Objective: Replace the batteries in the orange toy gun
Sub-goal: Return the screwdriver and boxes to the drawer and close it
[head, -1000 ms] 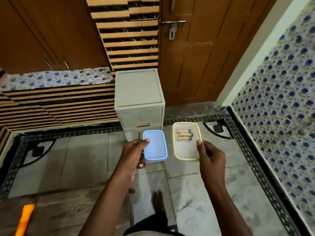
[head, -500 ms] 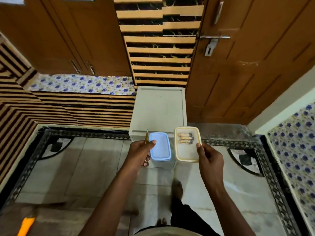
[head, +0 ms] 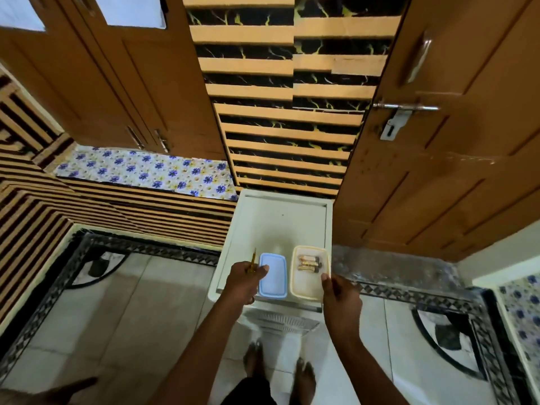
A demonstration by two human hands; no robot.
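Note:
My left hand [head: 245, 280] grips a thin yellow screwdriver [head: 252, 261] together with the edge of a blue lid [head: 273, 275]. My right hand [head: 339, 293] pinches the near right corner of a cream plastic box [head: 307, 286] that holds several batteries [head: 309, 263]. Lid and box are side by side over the front part of a white drawer cabinet [head: 280, 220]. I cannot tell whether they rest on its top. The orange toy gun is out of view.
A brown door [head: 455, 141] with a metal latch [head: 397, 118] stands right of the cabinet. A striped wall panel [head: 286, 97] rises behind it. A flower-patterned ledge [head: 146, 171] runs at the left. My bare feet [head: 280, 366] stand on the tiled floor [head: 117, 317].
I have stepped closer to the white cabinet, carrying the lid, screwdriver and battery box over its top. The orange toy at lower left has left the view.

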